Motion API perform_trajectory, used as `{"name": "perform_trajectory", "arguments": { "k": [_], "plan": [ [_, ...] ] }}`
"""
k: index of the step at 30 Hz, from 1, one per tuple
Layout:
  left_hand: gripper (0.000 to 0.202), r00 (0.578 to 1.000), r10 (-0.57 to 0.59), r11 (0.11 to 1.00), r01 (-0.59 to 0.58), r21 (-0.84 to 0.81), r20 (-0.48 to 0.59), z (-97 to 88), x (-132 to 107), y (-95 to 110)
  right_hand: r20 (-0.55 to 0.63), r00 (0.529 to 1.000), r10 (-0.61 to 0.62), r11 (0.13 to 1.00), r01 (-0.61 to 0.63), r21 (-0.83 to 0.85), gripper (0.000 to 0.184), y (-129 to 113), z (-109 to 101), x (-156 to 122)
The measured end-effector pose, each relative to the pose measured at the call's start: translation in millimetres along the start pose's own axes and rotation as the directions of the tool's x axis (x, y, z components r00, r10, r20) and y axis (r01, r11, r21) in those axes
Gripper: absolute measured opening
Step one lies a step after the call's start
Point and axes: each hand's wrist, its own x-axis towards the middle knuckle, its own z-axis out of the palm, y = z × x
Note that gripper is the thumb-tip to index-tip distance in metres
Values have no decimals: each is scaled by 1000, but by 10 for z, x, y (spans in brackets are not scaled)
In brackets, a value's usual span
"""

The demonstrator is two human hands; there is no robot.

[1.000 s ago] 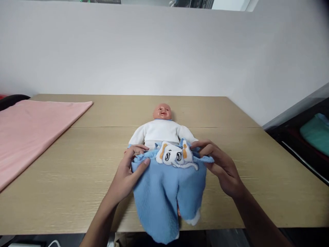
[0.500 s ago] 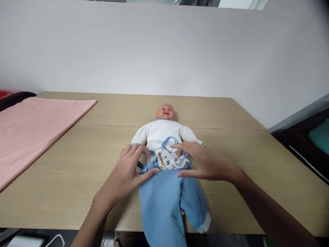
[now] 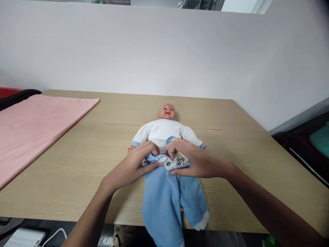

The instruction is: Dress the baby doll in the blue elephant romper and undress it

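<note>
Our L hand [image 3: 136, 162] & R hand [image 3: 196, 160] clamped on blue trousers [image 3: 162, 199] at waist, equally near; long axis runs twd us, one leg past counter [image 3: 77, 164] edge.

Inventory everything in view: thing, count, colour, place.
Bald plastic doll: one, tan, mid-table
Long-sleeved cloth top: one, white and blue, on doll
Fleecy elephant-faced trousers: one, blue and white, below doll's top
Flat sheet of cloth: one, pink, table's left
Wooden table: one, tan, centre
Plain wall: one, whitish, behind
Cloth bundle: one, teal, right edge
Boxy object: one, white, lower left
Thin cable: one, white, beside it
Red thing and green thing: two, far left and bottom right
Left grip and right grip: two, bare hands, at trousers' waist
</note>
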Motion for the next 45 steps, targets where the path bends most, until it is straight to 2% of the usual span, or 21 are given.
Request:
{"name": "perform_trajectory", "arguments": {
  "k": [4,7,10,12,13,15,17,19,22,24,25,27,29,31,33,35,37,39,41,43,45],
  "plan": [
    [17,988,-20,951,-29,-309,-156,-5,-68,-16,44,998,36,999,-37,31,59,35,-16,1],
    [18,953,14,839,-175,-515,-302,-32,-84,-31,52,994,-94,995,92,33,45,66,-40,12],
    [22,925,21,763,-260,-592,-380,-96,-98,-50,13,984,-180,980,178,85,37,18,-40,-1],
    [24,939,34,810,-226,-540,-342,-138,-116,-60,-82,990,-115,989,122,87,32,-60,-17,-21],
    [28,959,34,854,-174,-491,-281,-151,-126,-60,-142,988,-62,995,73,71,32,-105,-1,-30],
    [52,995,-7,923,-32,-383,-101,-152,-141,-49,-260,965,41,999,-33,35,33,-183,21,-37],
    [81,995,-86,946,99,-309,56,-126,-144,-26,-332,936,118,993,-111,39,38,-228,14,-25],
    [86,981,-150,935,182,-303,124,-91,-136,-11,-332,924,191,981,-169,94,50,-228,-26,-2],
    [54,982,-169,911,190,-367,88,-55,-120,-19,-96,971,217,961,-195,197,65,-182,-102,29],
    [46,989,-143,898,117,-423,-32,-47,-111,-35,87,989,121,964,-138,226,65,-162,-115,40],
    [48,987,-130,896,76,-437,-93,-45,-108,-42,127,990,59,968,-88,233,62,-163,-104,42],
    [50,980,-113,910,35,-414,-166,-47,-108,-51,101,994,-37,972,12,234,55,-192,-50,38],
    [44,981,-129,938,73,-339,-147,-56,-125,-51,30,997,-78,970,69,233,51,-243,35,23],
    [56,989,-144,938,129,-321,-23,-72,-160,-46,-60,998,-37,963,51,265,38,-294,142,5],
    [60,978,-98,891,168,-421,184,-93,-201,-31,-148,988,49,940,5,341,29,-331,261,-6],
    [59,928,16,824,198,-530,371,-108,-237,-10,-187,977,105,899,-13,437,31,-350,373,-1],
    [56,885,78,797,222,-562,460,-105,-269,0,-131,988,85,858,-6,514,29,-361,449,20],
    [53,898,66,801,211,-560,434,-79,-313,-22,-34,999,20,829,2,559,36,-368,470,43],
    [59,952,8,805,176,-566,306,-29,-381,-84,31,998,-63,821,35,570,55,-370,456,53],
    [61,983,-48,811,143,-568,179,40,-471,-164,27,990,-140,821,100,563,67,-360,445,37],
    [56,991,-89,810,129,-573,96,123,-567,-226,-48,989,-138,819,141,556,60,-327,471,-2]
  ]
}}
